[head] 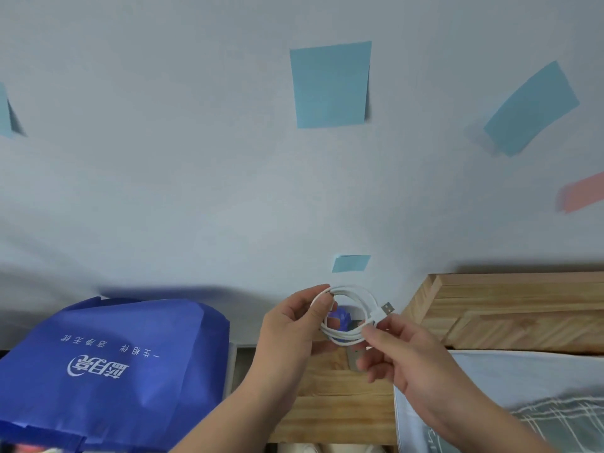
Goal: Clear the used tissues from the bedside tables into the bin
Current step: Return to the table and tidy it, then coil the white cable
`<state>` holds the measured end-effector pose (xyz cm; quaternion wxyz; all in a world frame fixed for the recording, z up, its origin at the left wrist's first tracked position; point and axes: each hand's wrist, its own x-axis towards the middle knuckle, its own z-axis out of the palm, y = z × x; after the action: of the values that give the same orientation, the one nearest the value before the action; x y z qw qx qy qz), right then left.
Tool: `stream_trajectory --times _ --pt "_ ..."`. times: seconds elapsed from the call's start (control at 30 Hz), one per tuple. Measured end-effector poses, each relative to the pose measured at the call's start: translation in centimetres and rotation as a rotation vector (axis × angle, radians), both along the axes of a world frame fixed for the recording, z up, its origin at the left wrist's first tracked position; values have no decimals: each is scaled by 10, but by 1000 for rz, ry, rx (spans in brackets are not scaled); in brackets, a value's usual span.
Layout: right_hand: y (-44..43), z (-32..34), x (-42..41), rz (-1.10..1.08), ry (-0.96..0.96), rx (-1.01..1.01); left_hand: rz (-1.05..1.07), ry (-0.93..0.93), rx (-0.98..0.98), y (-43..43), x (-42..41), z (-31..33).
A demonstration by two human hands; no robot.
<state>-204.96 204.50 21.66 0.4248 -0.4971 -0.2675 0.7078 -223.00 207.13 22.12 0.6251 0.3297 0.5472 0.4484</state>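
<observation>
The left hand (294,325) and right hand (402,351) each pinched a coiled cable (353,291) over the table (336,384). No tissues or bin showed; the next move probably called for setting the cable down and finding tissues

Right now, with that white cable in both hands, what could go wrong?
The coiled white cable is only pinched by the left hand and the right hand, so its loops might spring loose and tangle. With both hands busy on it, the tidying may stall.
</observation>
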Motion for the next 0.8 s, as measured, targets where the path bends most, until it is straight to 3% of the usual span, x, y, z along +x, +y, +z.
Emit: stream_trajectory --times 0.23,0.43,0.63,0.8 --pt "-2 -100 -3 16 -213 -163 -135 116 -220 -16 -13 -84" --pt "-14 -247 -15 89 -430 -407 -140 238 -561 -37 -20 -233" --pt "-8 -394 -32 24 -372 -612 -95 257 -722 -28 -24 -388" --pt "22 -475 -44 -174 -253 -654 6 260 -675 12 -17 -477"
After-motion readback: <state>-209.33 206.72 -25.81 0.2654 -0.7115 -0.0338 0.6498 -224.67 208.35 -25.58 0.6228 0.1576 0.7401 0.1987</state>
